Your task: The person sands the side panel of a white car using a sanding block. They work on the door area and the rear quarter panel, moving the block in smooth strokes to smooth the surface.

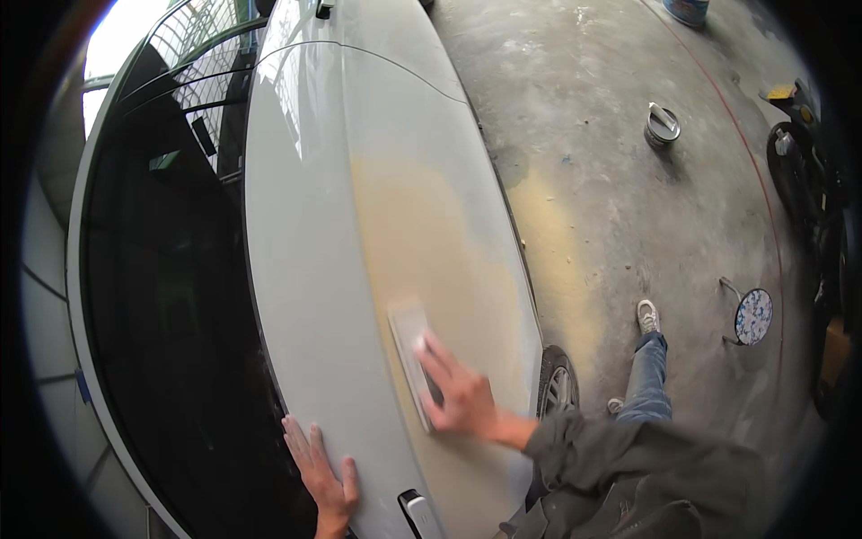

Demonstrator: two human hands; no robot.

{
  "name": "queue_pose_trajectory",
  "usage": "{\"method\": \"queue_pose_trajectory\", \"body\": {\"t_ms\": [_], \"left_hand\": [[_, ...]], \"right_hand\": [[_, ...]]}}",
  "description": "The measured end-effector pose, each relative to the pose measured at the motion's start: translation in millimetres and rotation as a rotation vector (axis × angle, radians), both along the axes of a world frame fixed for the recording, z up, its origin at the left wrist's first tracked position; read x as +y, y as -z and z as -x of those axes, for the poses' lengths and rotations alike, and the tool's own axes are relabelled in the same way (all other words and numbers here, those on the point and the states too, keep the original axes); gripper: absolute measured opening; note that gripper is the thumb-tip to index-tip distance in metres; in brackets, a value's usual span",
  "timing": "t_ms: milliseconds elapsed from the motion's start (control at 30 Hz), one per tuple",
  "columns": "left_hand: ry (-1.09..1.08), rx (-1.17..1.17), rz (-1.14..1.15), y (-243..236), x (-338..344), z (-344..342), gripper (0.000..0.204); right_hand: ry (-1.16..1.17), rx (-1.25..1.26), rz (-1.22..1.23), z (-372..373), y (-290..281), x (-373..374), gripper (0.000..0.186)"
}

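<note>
My right hand [462, 395] is closed round a long, pale sanding block [406, 325], which lies against the side of a white car [301, 234]. The block sits at the window-side edge of a sanded, yellowish-beige filler patch [422, 229] and runs along a crease in the panel. My left hand [321, 472] rests on the white panel beside the dark side window [171, 296], its dusty fingers stretched out and holding nothing. Between my hands and nearer to me is a door handle [417, 512]. The block's underside is hidden.
Yellow dust [552, 247] covers the concrete floor beside the car, near a wheel [558, 382]. Farther right stand an open tin [662, 130] with a flat tool across it and a round, patterned stool [752, 316]. A red line [732, 115] crosses the floor; dark parts [795, 171] lie beyond.
</note>
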State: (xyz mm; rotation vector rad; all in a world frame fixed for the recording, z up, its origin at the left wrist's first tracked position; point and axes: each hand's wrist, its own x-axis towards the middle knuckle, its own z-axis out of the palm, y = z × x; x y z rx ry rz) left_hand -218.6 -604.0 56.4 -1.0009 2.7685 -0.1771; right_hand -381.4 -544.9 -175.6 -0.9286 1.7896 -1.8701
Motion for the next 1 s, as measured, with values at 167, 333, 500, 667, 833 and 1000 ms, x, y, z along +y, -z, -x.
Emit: {"method": "queue_pose_trajectory", "body": {"t_ms": [167, 333, 500, 667, 833, 1000], "left_hand": [[0.072, 0.048, -0.056, 15, -9, 22, 0.072], [-0.004, -0.022, -0.002, -1, -1, -1, 0.073], [0.011, -0.040, -0.009, 2, -5, 4, 0.075], [0.059, 0.001, -0.051, 14, -6, 18, 0.075], [0.000, -0.034, -0.002, 7, -5, -3, 0.075], [0.032, -0.008, -0.008, 8, -8, -3, 0.072]], "right_hand": [[0.101, -0.018, -0.084, 190, 13, -126, 0.063], [-0.037, -0.058, 0.045, 37, 13, -33, 0.072], [0.014, -0.037, 0.008, 42, 35, -46, 0.071], [0.053, -0.118, -0.066, 170, 48, -113, 0.062], [-0.077, -0.003, -0.007, -17, 26, 46, 0.064], [-0.066, -0.118, -0.043, 80, 69, -60, 0.066]]}}
